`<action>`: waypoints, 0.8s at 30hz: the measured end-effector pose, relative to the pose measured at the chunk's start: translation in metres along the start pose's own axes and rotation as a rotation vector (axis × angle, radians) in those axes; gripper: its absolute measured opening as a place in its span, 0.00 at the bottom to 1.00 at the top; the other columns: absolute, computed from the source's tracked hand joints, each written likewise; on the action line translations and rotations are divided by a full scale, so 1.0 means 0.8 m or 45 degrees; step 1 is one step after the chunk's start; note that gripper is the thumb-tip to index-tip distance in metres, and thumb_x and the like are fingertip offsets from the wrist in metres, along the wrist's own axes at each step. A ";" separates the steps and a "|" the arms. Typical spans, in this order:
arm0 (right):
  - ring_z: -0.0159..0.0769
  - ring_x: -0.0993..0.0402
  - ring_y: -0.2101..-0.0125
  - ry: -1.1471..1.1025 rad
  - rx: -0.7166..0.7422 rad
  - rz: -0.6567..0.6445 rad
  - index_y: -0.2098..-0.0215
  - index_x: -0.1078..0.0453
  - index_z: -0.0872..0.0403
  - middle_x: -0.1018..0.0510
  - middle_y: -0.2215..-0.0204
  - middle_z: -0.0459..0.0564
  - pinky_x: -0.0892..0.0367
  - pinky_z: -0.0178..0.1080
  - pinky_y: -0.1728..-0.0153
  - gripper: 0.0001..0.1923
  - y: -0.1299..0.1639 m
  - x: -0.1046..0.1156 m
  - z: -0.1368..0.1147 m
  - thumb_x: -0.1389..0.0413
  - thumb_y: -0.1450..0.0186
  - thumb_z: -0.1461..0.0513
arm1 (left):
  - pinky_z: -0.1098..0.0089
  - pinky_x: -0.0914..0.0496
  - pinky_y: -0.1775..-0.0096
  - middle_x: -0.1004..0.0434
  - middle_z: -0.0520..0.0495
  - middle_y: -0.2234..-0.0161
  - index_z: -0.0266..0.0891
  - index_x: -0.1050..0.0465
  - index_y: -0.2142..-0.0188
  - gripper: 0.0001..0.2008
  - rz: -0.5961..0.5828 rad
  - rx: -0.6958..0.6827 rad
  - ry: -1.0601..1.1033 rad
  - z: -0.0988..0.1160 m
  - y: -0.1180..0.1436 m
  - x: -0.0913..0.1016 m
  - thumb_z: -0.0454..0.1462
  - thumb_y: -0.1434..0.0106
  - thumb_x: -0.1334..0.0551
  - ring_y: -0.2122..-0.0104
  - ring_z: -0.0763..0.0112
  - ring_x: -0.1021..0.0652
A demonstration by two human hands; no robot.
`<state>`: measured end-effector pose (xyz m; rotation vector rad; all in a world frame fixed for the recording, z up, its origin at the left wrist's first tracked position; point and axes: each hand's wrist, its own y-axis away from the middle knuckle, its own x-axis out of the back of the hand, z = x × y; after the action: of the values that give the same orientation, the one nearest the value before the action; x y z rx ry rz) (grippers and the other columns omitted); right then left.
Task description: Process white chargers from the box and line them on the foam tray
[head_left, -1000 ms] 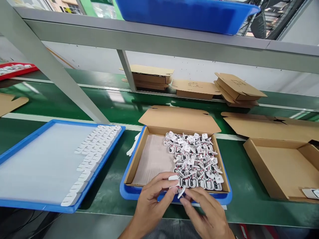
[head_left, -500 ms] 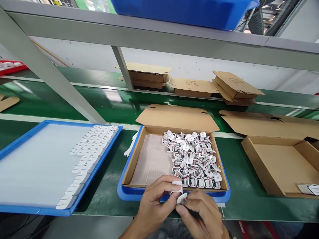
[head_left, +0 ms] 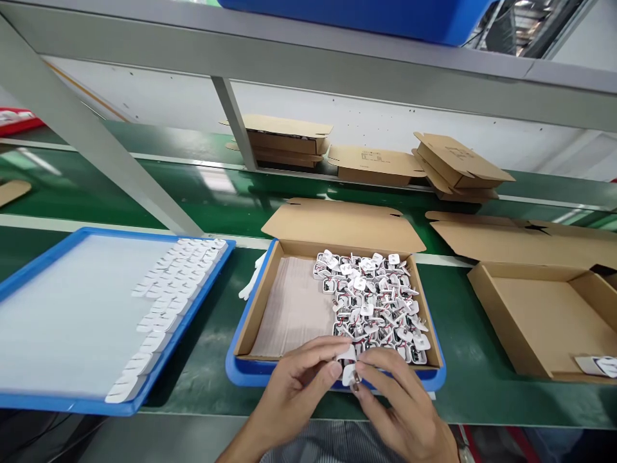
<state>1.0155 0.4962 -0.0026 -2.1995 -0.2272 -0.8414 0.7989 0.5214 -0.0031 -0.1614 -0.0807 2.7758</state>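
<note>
Near the front edge of the cardboard box [head_left: 263, 308], my left hand [head_left: 303, 389] pinches a small white charger housing [head_left: 346, 354] between thumb and fingers. Just below its opening is a white plug cover [head_left: 348, 375] with metal prongs, held in the fingertips of my right hand [head_left: 405, 402]. Whether the two parts touch is too small to tell. Rows of similar open white housings [head_left: 371, 296], with red wires and loose covers, fill the right side of the box. Brown paper-like lining shows on its left. The box sits in a blue tray [head_left: 234, 366].
At left, a blue-rimmed tray [head_left: 72, 406] bears rows of closed white pieces [head_left: 168, 283]. An open cardboard box [head_left: 535, 302] stands at right with one white piece inside. Folded boxes [head_left: 376, 161] lie behind, and a grey shelf beam [head_left: 289, 51] crosses overhead.
The plug cover has turned to show its flat face and sits closer under the housing. My right fingers have shifted up around it. The view has tilted slightly downward.
</note>
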 end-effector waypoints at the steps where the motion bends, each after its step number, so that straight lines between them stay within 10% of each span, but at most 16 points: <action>1: 0.44 0.27 0.45 -0.023 -0.005 0.010 0.40 0.31 0.60 0.23 0.49 0.62 0.23 0.45 0.49 0.22 0.000 -0.003 0.002 0.44 0.31 0.75 | 0.65 0.25 0.43 0.20 0.42 0.42 0.51 0.18 0.45 0.14 -0.035 0.001 0.012 0.000 0.000 0.003 0.39 0.27 0.36 0.41 0.58 0.22; 7: 0.43 0.25 0.47 -0.174 -0.066 0.003 0.42 0.29 0.55 0.24 0.49 0.59 0.22 0.45 0.50 0.19 -0.010 -0.007 0.006 0.42 0.30 0.72 | 0.61 0.22 0.50 0.22 0.40 0.48 0.53 0.19 0.43 0.16 -0.081 -0.035 0.045 -0.007 -0.003 0.005 0.39 0.29 0.34 0.49 0.58 0.20; 12: 0.39 0.23 0.42 -0.506 -0.563 -0.091 0.37 0.31 0.39 0.23 0.42 0.51 0.23 0.42 0.43 0.25 -0.004 -0.002 0.012 0.38 0.29 0.63 | 0.68 0.21 0.62 0.20 0.40 0.53 0.51 0.15 0.49 0.12 -0.007 -0.142 0.073 -0.011 -0.006 0.003 0.37 0.31 0.31 0.59 0.63 0.18; 24: 0.37 0.19 0.46 -0.773 -0.859 -0.093 0.43 0.24 0.39 0.19 0.45 0.49 0.22 0.40 0.45 0.17 -0.011 -0.012 0.011 0.39 0.29 0.59 | 0.65 0.21 0.57 0.24 0.40 0.49 0.53 0.18 0.46 0.17 -0.047 -0.141 0.088 -0.026 -0.003 0.006 0.32 0.29 0.35 0.53 0.61 0.19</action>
<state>1.0089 0.5097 -0.0083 -3.0669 -0.3527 -0.2661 0.7980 0.5264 -0.0241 -0.2814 -0.2178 2.7269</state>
